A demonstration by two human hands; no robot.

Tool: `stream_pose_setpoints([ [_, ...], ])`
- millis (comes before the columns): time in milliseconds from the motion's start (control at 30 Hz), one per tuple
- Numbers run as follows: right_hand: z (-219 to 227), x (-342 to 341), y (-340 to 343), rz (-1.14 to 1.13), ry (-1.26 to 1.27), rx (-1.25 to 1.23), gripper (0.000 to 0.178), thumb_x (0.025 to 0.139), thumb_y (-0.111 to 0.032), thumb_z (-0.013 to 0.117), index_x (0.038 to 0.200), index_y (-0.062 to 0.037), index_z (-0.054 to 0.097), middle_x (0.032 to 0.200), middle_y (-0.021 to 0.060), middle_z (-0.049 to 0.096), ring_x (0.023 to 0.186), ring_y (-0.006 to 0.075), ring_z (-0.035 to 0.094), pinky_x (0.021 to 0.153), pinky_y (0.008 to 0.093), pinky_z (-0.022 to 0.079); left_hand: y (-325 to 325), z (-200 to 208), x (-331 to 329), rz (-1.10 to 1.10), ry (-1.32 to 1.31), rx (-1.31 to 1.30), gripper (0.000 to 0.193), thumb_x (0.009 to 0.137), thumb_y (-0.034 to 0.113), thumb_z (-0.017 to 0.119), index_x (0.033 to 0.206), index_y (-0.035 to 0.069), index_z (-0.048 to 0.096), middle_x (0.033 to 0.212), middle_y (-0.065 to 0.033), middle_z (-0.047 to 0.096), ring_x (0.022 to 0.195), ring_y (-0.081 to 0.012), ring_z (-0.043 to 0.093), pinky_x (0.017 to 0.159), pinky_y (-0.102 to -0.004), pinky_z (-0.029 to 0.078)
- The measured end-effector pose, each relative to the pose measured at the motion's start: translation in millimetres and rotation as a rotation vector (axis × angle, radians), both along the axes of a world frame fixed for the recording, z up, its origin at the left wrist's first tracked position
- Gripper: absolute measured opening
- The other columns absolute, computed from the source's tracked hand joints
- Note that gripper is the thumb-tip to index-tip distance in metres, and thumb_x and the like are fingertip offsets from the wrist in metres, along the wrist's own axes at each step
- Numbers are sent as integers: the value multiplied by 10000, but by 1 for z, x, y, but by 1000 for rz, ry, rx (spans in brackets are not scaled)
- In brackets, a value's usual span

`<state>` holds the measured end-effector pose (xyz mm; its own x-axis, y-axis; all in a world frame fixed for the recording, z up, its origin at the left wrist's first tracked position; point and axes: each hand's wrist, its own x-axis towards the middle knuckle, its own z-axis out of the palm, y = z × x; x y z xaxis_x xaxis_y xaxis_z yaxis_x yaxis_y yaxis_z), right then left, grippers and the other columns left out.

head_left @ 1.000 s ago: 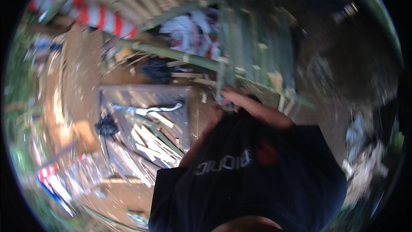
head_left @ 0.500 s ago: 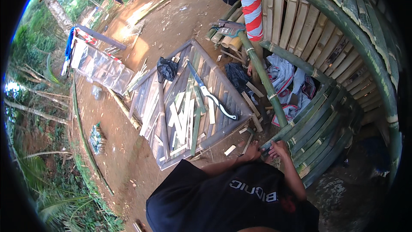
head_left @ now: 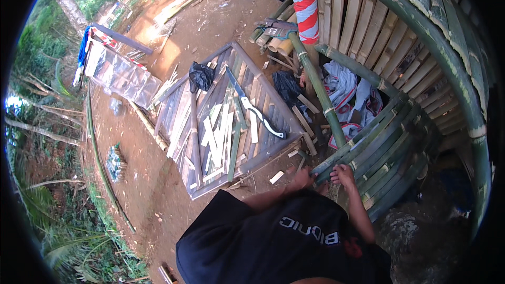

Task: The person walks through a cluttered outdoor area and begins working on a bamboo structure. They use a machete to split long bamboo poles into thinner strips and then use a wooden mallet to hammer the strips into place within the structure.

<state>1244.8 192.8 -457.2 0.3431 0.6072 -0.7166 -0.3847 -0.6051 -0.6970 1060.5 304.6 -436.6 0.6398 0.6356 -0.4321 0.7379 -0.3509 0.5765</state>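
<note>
Both my hands work at the near end of a row of green bamboo slats (head_left: 376, 160), right of centre. My left hand (head_left: 303, 179) is closed at the tip of the outermost slat, its fingers partly hidden. Just to its right, my right hand (head_left: 343, 174) is closed against the slats' edge with curled fingers. Anything small between those fingers does not show. A green bamboo pole (head_left: 320, 92) rises behind the slats. Left of my hands, a hand saw (head_left: 252, 108) with a white and black handle lies on a slatted bamboo panel (head_left: 273, 163).
Cut bamboo strips (head_left: 216, 137) and a black plastic bag (head_left: 201, 76) lie on the panel. White sacks (head_left: 347, 92) sit behind the pole. A red-and-white wrapped post (head_left: 305, 8) and a thick curved bamboo rail (head_left: 442, 42) stand at the right. A clear-sheeted frame (head_left: 121, 71) lies left.
The view has shifted slightly, so the surroundings sit a little farther left and higher. My hands stay at the slat ends, with my right hand slightly farther from my left.
</note>
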Motion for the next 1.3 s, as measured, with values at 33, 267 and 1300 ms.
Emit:
stream_pose_setpoints([
  [33, 5, 0, -2, -7, 0, 9, 280, 973, -281, 482, 977, -20, 585, 771, 80, 660, 566, 148, 629, 474, 268, 508, 0, -5, -1, -7, -5, -18, 401, 875, 368, 595, 1084, 26, 604, 983, -245, 643, 948, -416, 617, 821, -489, 484],
  [267, 14, 12, -17, -52, -10, 56, 279, 967, -278, 499, 1023, -20, 588, 796, 80, 667, 594, 150, 634, 509, 275, 524, 11, -49, -12, -41, 65, 4, 488, 837, 429, 629, 1154, 62, 581, 1002, -221, 654, 965, -388, 628, 833, -474, 491],
  [1300, -14, 148, 55, -161, -479, -198, 254, 876, -247, 618, 796, -6, 611, 631, 59, 641, 486, 145, 618, 417, 311, 478, -17, 5, 7, 166, -214, -56, 261, 863, 261, 632, 969, 24, 613, 855, -219, 647, 815, -426, 625, 697, -477, 477],
])
